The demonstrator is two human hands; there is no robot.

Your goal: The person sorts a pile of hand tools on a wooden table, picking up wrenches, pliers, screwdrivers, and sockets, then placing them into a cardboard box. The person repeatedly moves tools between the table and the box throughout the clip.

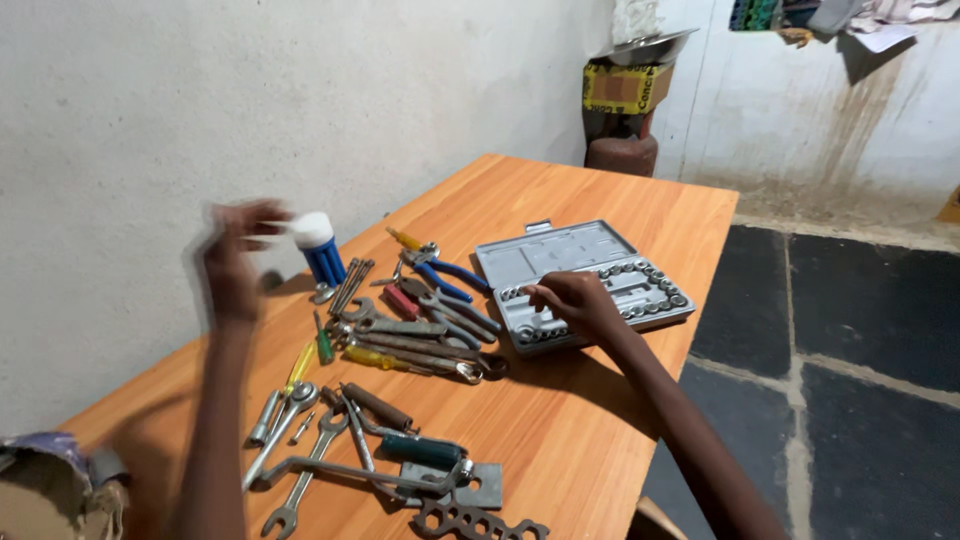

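My left hand is raised above the table's left side, blurred by motion, and grips a white and blue screwdriver-bit holder. My right hand rests on the front rows of an open grey socket set case, fingertips touching the small sockets there. Between my two hands lies a heap of pliers, wrenches and screwdrivers on the orange wooden table.
More spanners, a green-handled tool and a metal plate lie near the front edge. A taped object sits at the lower left. A cardboard box with a metal dish stands behind the table. Dark floor tiles lie to the right.
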